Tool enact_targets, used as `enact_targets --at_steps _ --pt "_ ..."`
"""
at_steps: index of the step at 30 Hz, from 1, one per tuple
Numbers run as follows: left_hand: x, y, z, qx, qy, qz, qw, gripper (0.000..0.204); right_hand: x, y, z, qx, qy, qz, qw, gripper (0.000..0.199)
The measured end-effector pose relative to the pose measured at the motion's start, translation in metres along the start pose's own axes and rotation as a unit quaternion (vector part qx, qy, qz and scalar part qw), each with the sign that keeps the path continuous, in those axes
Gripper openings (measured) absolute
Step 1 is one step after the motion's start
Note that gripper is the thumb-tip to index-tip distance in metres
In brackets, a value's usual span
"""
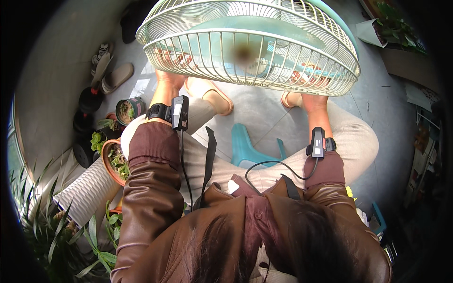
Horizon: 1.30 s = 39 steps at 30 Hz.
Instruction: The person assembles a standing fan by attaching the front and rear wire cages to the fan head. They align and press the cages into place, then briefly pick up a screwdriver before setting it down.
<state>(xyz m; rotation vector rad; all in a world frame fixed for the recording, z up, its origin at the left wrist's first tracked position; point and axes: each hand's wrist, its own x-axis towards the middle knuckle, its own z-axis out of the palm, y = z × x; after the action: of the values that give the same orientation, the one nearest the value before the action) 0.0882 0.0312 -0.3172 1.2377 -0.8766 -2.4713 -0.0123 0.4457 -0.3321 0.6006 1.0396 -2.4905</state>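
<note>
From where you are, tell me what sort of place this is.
Likely a home, perhaps an entryway or enclosed balcony: there are potted plants at both sides, and a loose slipper lies on the tiled floor.

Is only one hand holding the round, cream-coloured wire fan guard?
No, the left hand and the right hand both hold the cream-coloured wire fan guard, one toward each side.

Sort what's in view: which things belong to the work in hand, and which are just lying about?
Work in hand:
- wire-caged fan
- left hand and right hand, holding it at either side

Lying about:
- loose beige slipper
- orange-brown plant pot
- white ribbed planter
- teal plastic piece (link to fan unclear)
</note>
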Motion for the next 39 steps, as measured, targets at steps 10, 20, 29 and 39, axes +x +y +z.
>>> enact_targets --at_steps 10,20,29,39 --pt "-0.001 -0.001 -0.004 -0.017 -0.004 -0.032 0.999 0.058 0.012 0.014 -0.025 -0.208 -0.033 -0.079 0.974 0.055" --pt "0.001 -0.003 -0.01 0.018 0.022 0.003 1.0 0.064 0.016 0.017 -0.023 -0.042 -0.001 -0.014 0.999 0.054" --pt "0.029 -0.011 -0.039 -0.012 -0.069 -0.016 0.997 0.061 0.02 0.018 -0.015 -0.027 0.011 -0.004 1.0 0.053" --pt "-0.007 -0.002 0.0 -0.016 0.024 -0.046 0.999 0.062 0.04 0.025 -0.053 -0.189 -0.017 -0.076 0.979 0.041"
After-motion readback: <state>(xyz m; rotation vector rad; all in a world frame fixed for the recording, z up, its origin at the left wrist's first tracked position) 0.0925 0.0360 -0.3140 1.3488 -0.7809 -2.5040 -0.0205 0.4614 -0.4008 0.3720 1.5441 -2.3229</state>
